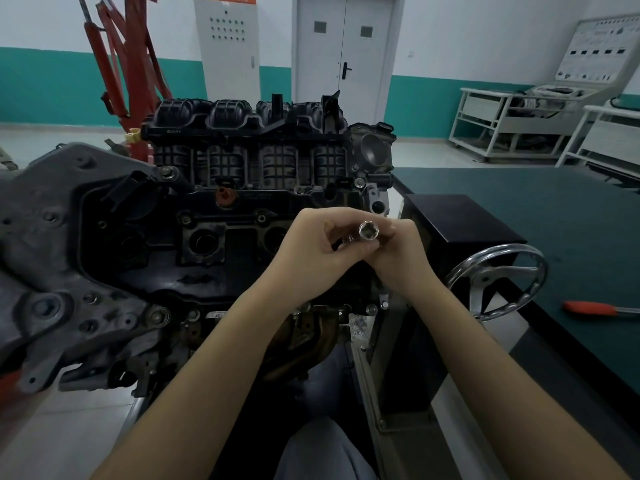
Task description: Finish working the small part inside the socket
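Note:
Both hands meet above the black engine (214,216) on its stand. A shiny metal socket (368,231) on a short tool shaft sits between them, its open end facing the camera. My left hand (311,247) curls its fingers round the shaft behind the socket. My right hand (401,251) pinches the socket from the right side with thumb and fingers. The rest of the tool is hidden inside the hands. Below the hands lies the engine's valve cover with round plug wells (202,240).
A chrome handwheel (498,282) on the engine stand is at the right. A red-handled screwdriver (595,308) lies on the green bench (554,209). A red engine hoist (121,64), a grey cabinet (228,46), a door and white racks (502,123) stand behind.

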Demonstrator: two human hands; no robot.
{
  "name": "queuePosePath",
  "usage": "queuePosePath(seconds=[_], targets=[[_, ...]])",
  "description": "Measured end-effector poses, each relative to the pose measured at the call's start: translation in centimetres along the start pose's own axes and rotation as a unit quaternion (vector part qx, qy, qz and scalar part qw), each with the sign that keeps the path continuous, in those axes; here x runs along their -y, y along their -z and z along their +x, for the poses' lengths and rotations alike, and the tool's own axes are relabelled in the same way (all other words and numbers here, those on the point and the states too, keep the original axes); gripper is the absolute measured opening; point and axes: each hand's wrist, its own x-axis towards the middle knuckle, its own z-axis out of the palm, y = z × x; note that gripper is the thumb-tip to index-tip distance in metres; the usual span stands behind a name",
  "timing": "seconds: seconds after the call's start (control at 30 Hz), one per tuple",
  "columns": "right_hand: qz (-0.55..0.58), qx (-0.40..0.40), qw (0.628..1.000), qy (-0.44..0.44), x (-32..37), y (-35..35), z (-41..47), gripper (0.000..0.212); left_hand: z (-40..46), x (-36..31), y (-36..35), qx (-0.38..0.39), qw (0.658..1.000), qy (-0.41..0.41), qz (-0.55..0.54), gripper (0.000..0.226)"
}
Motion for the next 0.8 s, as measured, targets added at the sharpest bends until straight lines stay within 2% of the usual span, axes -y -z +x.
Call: queuePosePath(seconds=[0.1,0.17,0.3,0.4,0.5,0.57,0.67,0.8], targets=[[0.028,-0.008,1.0,-0.005,0.08,-0.04,0.08,0.023,-0.02,0.18,-0.11,-0.051,0.997,-0.002,0.05,0.022],[0.044,-0.001,0.999,-0.003,0.19,-0.08,0.03,0.03,-0.02,0.25,-0.15,-0.071,0.996,-0.003,0.049,0.019],[0.047,0.023,0.998,0.024,0.16,-0.01,-0.13,0.043,0.0,0.23,-0.1,-0.044,0.999,0.006,-0.018,0.026],[0.04,0.002,0.999,0.018,0.08,-0.09,-0.02,0.039,0.05,0.1,-0.06,-0.032,0.999,0.001,-0.024,0.028],[0.046,-0.005,0.999,0.005,-0.08,-0.05,-0.04,0.025,0.07,-0.02,-0.34,-0.072,0.997,-0.009,0.004,0.028],[0.051,-0.006,0.999,0.011,-0.16,0.0,-0.09,0.03,0.18,-0.07,-0.49,-0.083,0.997,-0.008,0.003,0.028],[0.049,0.013,0.999,0.01,0.02,-0.08,-0.12,0.04,0.21,0.03,-0.42,-0.061,0.998,-0.002,-0.025,0.029],[0.027,0.007,1.0,0.008,-0.01,-0.08,0.21,0.038,0.08,-0.01,-0.2,-0.035,0.999,0.0,-0.037,0.03]])
